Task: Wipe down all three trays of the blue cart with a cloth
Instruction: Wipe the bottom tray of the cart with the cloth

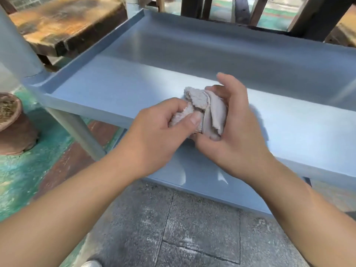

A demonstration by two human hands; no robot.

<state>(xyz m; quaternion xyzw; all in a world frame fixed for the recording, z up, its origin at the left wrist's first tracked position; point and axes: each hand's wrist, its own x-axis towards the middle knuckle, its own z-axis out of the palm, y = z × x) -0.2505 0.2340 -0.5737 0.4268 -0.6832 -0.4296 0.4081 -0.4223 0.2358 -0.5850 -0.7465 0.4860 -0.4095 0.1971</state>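
Observation:
A crumpled grey-beige cloth [204, 110] is bunched between both my hands, just above the front rim of a blue cart tray [119, 87]. My left hand [159, 130] pinches the cloth's left side with thumb and fingers. On the cloth's right side my right hand [237, 128] cups it, with the fingers curled over the top. The tray's flat blue floor stretches away behind the hands. A lower blue tray [202, 182] shows beneath my wrists. The cart's blue post [17, 39] rises at the left.
A worn wooden bench [63, 24] stands beyond the tray's left end. At the far left a brown clay pot [13, 124] sits on the green floor. Dark furniture legs [316, 14] stand behind the cart. Grey stone paving [183, 228] lies underfoot.

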